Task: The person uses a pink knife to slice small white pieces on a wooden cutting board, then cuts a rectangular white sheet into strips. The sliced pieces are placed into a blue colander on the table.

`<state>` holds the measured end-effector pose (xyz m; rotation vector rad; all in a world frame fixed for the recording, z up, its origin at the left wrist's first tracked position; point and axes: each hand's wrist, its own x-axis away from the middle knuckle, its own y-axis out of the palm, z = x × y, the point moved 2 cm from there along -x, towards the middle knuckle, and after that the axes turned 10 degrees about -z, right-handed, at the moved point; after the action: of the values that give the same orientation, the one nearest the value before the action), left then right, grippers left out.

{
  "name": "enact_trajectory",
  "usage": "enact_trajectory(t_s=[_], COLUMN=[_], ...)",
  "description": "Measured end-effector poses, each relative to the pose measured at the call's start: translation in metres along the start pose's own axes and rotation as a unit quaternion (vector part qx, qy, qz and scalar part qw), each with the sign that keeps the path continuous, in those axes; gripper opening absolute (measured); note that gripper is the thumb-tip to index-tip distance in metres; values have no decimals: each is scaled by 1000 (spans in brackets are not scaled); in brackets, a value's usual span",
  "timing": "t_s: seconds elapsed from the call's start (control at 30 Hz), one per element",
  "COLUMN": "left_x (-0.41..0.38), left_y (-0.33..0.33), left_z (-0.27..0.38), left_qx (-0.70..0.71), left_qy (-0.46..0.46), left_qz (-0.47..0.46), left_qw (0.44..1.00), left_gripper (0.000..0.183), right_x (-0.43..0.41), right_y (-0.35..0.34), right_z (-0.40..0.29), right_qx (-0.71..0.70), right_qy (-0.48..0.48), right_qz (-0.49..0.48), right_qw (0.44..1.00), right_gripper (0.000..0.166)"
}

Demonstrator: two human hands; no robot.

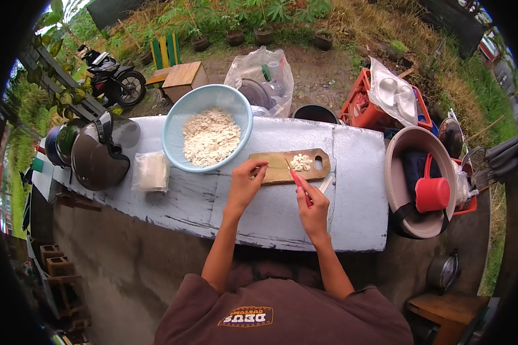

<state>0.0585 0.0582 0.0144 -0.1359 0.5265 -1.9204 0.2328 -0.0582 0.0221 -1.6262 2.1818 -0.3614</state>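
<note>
My right hand (314, 209) grips a small knife (296, 180) by its red handle, the blade pointing away from me over a wooden cutting board (276, 163). Beyond the blade, near the board's handle hole, sits a pile of small pale chopped pieces (301, 162). My left hand (245, 185) is at the board's left end with thumb and fingertips close together; whether a small piece is between them cannot be made out. Two or so white strips (326, 184) lie by the board's near right corner. A light-blue plastic colander (172, 142) behind my left hand holds many similar pale pieces (211, 138).
On the grey table (177, 207), a wrapped pale block (151, 171) and helmets (101, 151) stand to the left. A large basin (395, 172) with a red dipper (432, 194) is at the right edge. Behind are a clear plastic bag (263, 77) and an orange crate (357, 95).
</note>
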Motion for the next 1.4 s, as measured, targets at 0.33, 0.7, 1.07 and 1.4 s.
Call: enact_trajectory(t_s=[0.33, 0.7, 1.07, 1.4], left_x=[-12, 4, 0, 1], left_y=[13, 31, 32, 33], left_z=[-20, -40, -31, -33], left_qx=[-115, -191, -214, -212], left_qy=[69, 80, 120, 115], left_qz=[12, 106, 84, 75], left_qw=[991, 973, 966, 968], left_gripper=[20, 15, 10, 11], right_x=[-8, -4, -1, -5], right_y=[25, 31, 27, 27], right_z=[-14, -6, -4, -8], right_qx=[57, 77, 84, 101], right_qy=[-13, -15, -24, -16], right_qz=[-22, -27, -20, -33], right_qw=[998, 997, 996, 994], right_gripper=[39, 37, 39, 39])
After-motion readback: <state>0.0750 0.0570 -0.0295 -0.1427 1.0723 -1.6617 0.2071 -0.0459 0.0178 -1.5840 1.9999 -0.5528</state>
